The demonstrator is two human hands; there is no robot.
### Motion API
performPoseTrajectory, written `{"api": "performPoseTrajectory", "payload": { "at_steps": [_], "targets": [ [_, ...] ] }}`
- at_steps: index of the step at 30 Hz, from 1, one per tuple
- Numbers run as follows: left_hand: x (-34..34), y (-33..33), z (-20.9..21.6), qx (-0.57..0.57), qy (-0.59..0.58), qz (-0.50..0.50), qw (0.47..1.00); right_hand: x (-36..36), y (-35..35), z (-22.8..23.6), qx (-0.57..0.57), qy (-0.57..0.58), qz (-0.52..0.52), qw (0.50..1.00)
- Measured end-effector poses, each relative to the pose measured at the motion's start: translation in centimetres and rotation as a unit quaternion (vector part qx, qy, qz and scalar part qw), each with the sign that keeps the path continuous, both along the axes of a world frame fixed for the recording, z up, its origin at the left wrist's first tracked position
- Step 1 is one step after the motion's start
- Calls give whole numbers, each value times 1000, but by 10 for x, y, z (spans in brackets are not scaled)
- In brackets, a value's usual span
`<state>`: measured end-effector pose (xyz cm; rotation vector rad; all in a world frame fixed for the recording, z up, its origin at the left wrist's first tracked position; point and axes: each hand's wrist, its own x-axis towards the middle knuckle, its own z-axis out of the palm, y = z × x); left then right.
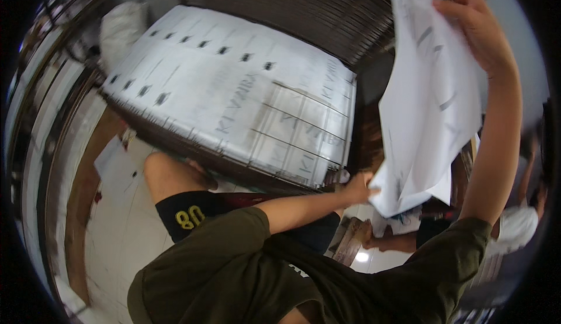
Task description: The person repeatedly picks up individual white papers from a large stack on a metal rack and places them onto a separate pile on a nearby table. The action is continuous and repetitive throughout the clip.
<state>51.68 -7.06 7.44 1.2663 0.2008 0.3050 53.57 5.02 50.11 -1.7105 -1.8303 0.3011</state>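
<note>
A large white printed sheet [429,90] hangs curved on the right, with grey marks showing through it. My right hand [467,20] is raised high and pinches its upper edge. Lower down, my left hand [357,188] has its fingers closed at the sheet's bottom left corner. In front of me, a dark slatted stand [193,154] carries white sheets [193,69] printed with dark letters and small black marks. A thin wire grid [301,110] lies over the right part of these sheets, close to my left hand.
A pale sack [123,31] stands past the stand's far left corner. Racks with long pale panels [49,131] line the left side. On the right, a person in a white shirt [514,230] sits near a wooden plank [350,242]; a foot rests by it.
</note>
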Motion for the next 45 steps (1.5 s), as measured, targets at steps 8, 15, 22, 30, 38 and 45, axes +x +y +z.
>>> {"api": "performPoseTrajectory", "payload": {
  "at_steps": [8,15,22,30,38,45],
  "targets": [
    [-88,-38,-6,-156,-36,-193,968,-154,77,-43,-119,-77,179,974],
    [-130,-21,-40,-207,52,-317,924,-66,126,-71,96,140,48,984],
    [-155,-15,-58,-409,88,-364,832,3,117,-310,102,447,-93,884],
    [-165,-4,-86,71,-380,-178,905,-6,102,-467,38,439,-209,873],
    [-154,-10,-79,-27,-330,-234,914,-7,108,-492,31,412,-222,883],
    [-156,-10,-69,-220,-19,-317,922,-7,103,-492,17,344,-263,901]
  ]
}}
